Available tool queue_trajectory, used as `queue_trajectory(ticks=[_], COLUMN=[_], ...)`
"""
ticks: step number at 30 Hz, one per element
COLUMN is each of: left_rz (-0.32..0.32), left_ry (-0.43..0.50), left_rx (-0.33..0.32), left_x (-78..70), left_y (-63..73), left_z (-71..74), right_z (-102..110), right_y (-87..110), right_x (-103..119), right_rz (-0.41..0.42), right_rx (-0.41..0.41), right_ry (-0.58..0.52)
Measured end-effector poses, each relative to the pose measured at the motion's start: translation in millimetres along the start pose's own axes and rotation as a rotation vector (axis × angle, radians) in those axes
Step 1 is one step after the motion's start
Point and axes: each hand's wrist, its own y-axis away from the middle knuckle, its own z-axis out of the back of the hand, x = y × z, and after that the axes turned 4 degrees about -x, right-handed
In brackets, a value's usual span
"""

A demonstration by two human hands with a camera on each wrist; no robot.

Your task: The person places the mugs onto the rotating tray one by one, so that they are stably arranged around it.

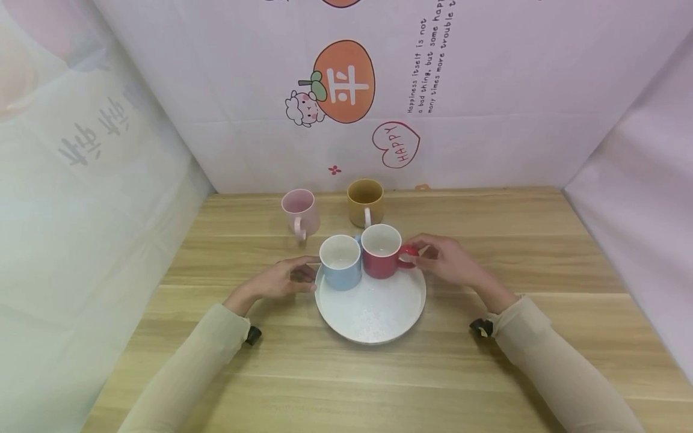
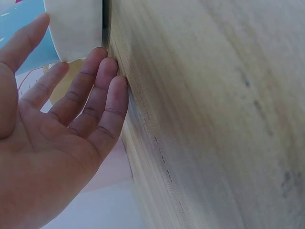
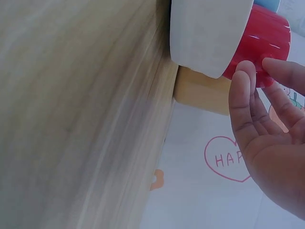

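Note:
On a round white tray (image 1: 373, 316) stand a light blue mug (image 1: 342, 275) and a red mug (image 1: 381, 264), side by side near its far edge. My right hand (image 1: 449, 263) pinches the handle (image 3: 264, 78) of the red mug between thumb and fingers. At the tray's left side is my left hand (image 1: 278, 279), thumb and fingers spread apart, fingertips right at the rim beside the blue mug. In the left wrist view its fingers (image 2: 112, 98) are only slightly bent, and the palm faces the tray's side.
Behind the tray, a pink mug (image 1: 301, 213) and a mustard-yellow mug (image 1: 366, 204) stand on the wooden table (image 1: 368, 391), handles toward me. The yellow one is close behind the red mug. A printed white cloth (image 1: 471, 138) hangs along the table's back edge.

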Motion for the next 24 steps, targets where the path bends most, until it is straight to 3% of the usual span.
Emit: queue_trajectory(ticks=[16,24], left_rz=[0.012,0.014], left_ry=[-0.015,-0.002], left_rx=[-0.001,0.005], left_x=[-1.4,-0.8], left_y=[-0.3,-0.9], left_z=[-0.5,0.2], right_z=[0.6,0.9], right_y=[-1.7,-0.3], right_x=[-2.1,-0.6], right_rz=[0.042,0.018], right_rx=[0.002,0.007], right_ry=[0.02,0.022])
